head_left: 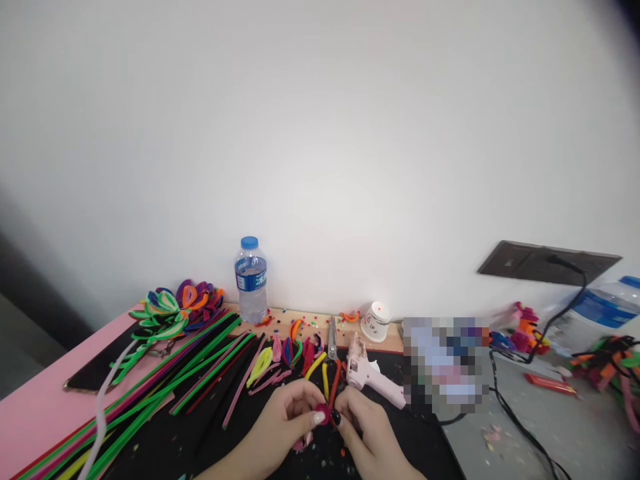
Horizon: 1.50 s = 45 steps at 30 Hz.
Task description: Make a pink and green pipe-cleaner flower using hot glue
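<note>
I have the left hand point(285, 417) closed narrow, thumb and finger pinching a small magenta piece point(324, 413) low in the middle of my view, over the black mat point(345, 463). The right hand point(370, 427) meets it with fingertips drawn together on its other edge; how firmly they grip, I can't tell. I read the step as shaping or fixing that piece by touch, and I judge the next move calls for a steady left pinch and small right fingertip motion.

Beyond the hands, a pale glue gun point(370, 379) lies to the right, with a paper cup point(376, 323) behind it. Long fuzzy stems point(131, 429) slant across the left of the table point(47, 393), and a water bottle point(253, 287) stands near the bare white wall point(320, 133). At right, a black cord point(583, 293) hangs from the dark socket panel point(520, 262).
</note>
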{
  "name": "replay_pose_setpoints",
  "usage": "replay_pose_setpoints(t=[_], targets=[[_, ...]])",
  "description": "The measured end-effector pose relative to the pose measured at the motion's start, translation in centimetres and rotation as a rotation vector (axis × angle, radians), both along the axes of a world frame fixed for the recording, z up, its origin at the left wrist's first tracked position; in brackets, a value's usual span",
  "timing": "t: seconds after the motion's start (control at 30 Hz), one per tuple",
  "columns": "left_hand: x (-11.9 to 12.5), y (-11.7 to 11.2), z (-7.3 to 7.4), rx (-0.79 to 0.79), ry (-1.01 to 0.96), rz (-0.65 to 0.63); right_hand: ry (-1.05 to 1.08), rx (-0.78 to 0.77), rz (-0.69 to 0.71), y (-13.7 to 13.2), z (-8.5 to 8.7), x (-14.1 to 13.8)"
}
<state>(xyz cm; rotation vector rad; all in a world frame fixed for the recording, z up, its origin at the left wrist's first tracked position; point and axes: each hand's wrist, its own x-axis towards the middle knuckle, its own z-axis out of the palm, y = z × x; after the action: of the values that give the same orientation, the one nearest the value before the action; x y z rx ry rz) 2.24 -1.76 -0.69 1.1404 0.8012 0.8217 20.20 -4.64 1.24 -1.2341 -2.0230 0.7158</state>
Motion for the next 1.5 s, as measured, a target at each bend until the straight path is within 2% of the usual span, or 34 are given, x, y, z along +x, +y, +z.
replay_pose_setpoints(t=[0.23,0.43,0.63,1.2,1.5], targets=[[-0.06,0.02,0.4,-0.023,-0.03,-0.014,-0.002,0.018,0.019,-0.1,-0.27,0.14],[-0.09,0.02,0.27,-0.014,-0.019,-0.02,0.031,0.016,-0.038,0.14,-0.38,0.42],[0.07,0.04,0.05,-0.009,-0.032,0.019,-0.02,0.081,0.04,-0.12,0.13,0.36],[0.16,-0.11,0.36,0.008,-0.073,0.008,-0.053,0.099,0.04,-0.19,0.17,0.07],[-0.07,-0.09,0.14,0.015,-0.053,-0.016,0.026,0.003,0.031,-0.11,0.26,-0.11]])
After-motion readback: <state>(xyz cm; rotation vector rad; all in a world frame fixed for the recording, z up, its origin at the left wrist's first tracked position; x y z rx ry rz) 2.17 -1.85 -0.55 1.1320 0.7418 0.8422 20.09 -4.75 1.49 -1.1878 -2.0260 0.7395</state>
